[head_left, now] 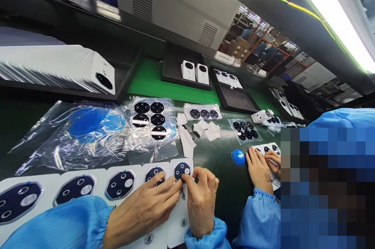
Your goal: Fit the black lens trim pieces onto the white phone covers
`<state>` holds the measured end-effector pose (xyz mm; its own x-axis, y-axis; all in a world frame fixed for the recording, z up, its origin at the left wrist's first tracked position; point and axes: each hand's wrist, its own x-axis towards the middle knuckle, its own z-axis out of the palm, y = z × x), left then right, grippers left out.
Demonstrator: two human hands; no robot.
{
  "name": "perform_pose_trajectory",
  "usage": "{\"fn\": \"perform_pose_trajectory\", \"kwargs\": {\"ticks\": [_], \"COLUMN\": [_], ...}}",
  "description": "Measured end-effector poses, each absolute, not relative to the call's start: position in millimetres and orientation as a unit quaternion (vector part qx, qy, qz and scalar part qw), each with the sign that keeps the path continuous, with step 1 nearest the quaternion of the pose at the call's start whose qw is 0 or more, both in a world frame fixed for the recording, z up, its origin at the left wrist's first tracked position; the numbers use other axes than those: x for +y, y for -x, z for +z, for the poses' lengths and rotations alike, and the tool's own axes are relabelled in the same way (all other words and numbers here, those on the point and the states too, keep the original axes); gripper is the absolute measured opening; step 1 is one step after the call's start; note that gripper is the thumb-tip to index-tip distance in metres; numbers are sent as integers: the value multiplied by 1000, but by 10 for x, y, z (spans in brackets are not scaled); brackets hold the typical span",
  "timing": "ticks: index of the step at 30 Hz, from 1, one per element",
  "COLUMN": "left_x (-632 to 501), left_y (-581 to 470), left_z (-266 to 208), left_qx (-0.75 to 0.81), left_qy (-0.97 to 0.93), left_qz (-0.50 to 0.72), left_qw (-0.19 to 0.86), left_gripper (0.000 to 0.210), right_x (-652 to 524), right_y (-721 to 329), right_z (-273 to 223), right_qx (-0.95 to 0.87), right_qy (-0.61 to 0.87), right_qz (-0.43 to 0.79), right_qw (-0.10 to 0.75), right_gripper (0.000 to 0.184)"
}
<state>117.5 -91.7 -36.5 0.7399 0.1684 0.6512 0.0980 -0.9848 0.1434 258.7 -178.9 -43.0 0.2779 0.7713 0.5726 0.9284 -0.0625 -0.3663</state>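
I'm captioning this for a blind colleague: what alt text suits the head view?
A person's left hand and right hand meet at a dark octagonal piece on the end white panel of a row. Behind them lie dark discs on clear film; a co-worker's hands show at right.

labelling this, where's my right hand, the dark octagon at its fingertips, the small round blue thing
your right hand [202, 197], head view, back of hand
dark octagon [182, 169], head view, its face
small round blue thing [238, 157], head view, its middle
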Motion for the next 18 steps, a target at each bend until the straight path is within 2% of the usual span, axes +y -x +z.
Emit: {"fn": "perform_pose_trajectory", "kwargs": {"ticks": [9,18], "left_x": [-914,-906], "left_y": [-1168,-1181], "left_z": [-387,-371], "left_qx": [66,68], "left_qy": [-930,-931], "left_qz": [358,354], "left_qw": [56,53], "left_gripper": [39,37], "right_x": [-1805,-1778], "right_y": [-2570,-2576], "right_z": [-448,-426], "right_qx": [-593,-593], "right_qy": [736,717], "right_qz": [-111,-117], "right_qw": [307,347], "right_gripper": [24,27]}}
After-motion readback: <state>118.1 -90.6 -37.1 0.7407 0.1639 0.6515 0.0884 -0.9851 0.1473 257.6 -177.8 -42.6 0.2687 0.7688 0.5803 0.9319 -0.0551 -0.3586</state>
